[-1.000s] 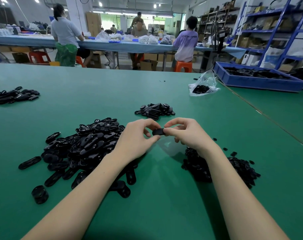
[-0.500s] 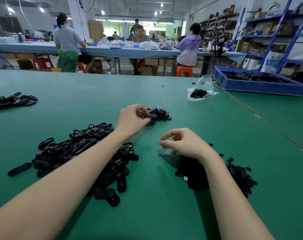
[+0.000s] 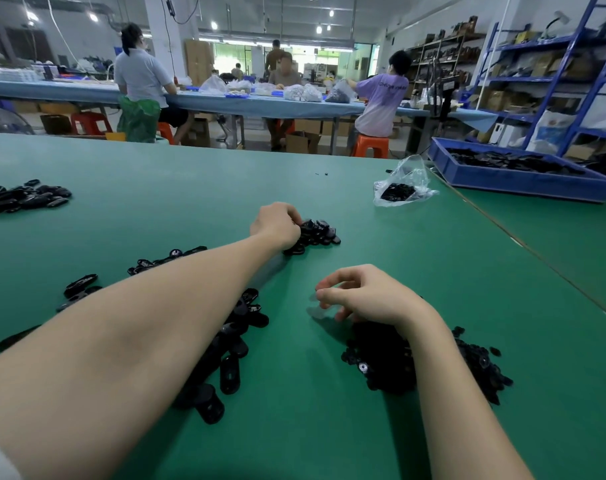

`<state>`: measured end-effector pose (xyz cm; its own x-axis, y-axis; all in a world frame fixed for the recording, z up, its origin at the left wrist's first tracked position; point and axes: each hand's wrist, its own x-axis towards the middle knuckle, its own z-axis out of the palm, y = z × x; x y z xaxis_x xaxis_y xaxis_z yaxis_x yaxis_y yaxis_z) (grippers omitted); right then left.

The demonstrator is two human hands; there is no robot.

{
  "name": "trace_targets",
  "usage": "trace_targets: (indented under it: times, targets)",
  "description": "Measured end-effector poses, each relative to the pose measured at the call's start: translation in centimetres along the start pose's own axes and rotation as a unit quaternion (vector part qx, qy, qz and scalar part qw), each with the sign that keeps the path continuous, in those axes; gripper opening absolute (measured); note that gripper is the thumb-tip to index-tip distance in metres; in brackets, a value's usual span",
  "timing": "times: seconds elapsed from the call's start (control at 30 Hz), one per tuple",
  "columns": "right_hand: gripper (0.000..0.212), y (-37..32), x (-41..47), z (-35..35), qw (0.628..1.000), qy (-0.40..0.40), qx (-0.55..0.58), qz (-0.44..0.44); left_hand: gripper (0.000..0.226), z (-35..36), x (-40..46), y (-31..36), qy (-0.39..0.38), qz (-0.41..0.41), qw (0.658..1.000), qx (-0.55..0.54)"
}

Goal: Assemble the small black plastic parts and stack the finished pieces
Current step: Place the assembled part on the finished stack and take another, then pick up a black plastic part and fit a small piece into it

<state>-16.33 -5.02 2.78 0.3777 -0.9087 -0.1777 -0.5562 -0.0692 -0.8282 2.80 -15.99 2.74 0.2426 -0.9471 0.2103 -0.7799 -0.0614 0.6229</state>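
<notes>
My left hand (image 3: 277, 225) reaches forward to the small stack of finished black pieces (image 3: 320, 233), its fingers curled down around a black piece on top of it. My right hand (image 3: 367, 299) hovers low over the green table (image 3: 190, 202) with fingers loosely curled and nothing in them. Just behind the right hand lies a heap of small black round parts (image 3: 388, 362). Under my left forearm spreads a larger heap of oblong black parts (image 3: 239, 327), partly hidden by the arm.
Another pile of black parts (image 3: 21, 197) lies at the far left. A clear plastic bag (image 3: 398, 188) with black parts sits at the back right, beside a blue crate (image 3: 523, 181) full of parts. Several people work at a bench beyond the table.
One second ago both hands held a black piece together at the centre. My left hand has since carried it forward to the finished stack; my right hand let go and sank towards the small-parts heap.
</notes>
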Motion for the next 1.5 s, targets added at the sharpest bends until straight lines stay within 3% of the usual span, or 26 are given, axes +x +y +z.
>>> trace_targets:
  times: [0.17, 0.43, 0.53, 0.83, 1.07, 1.23, 1.5]
  targets:
    - [0.01, -0.2, -0.1, 0.1, 1.0, -0.01, -0.011, 0.002, 0.019, 0.1, -0.9, -0.7, 0.006, 0.011, 0.999, -0.034]
    - [0.006, -0.3, -0.1, 0.1, 1.0, 0.002, -0.03, 0.01, 0.009, -2.6, -5.8, -0.7, 0.086, 0.029, 0.98, -0.18]
    - [0.006, -0.6, 0.0, 0.5, 0.999, 0.004, -0.047, 0.005, 0.004, -4.1, -7.9, -1.2, 0.031, 0.048, 0.979, -0.197]
    - [0.011, -2.3, 0.8, 3.7, 0.993, 0.042, -0.085, -0.073, 0.027, -6.2, -9.9, -3.0, -0.094, 0.037, 0.972, -0.213]
    - [0.021, -2.3, 1.5, 7.0, 0.982, 0.047, -0.132, -0.131, 0.031, -5.9, -10.1, -3.6, -0.113, 0.05, 0.964, -0.233]
    - [0.009, -2.2, 1.8, 8.2, 0.968, 0.102, -0.195, -0.124, 0.031, -5.8, -10.1, -3.8, -0.116, 0.041, 0.962, -0.242]
    - [0.008, -1.7, 1.3, 4.5, 0.986, 0.138, -0.029, -0.087, 0.023, -5.8, -10.4, -3.6, -0.12, 0.032, 0.952, -0.28]
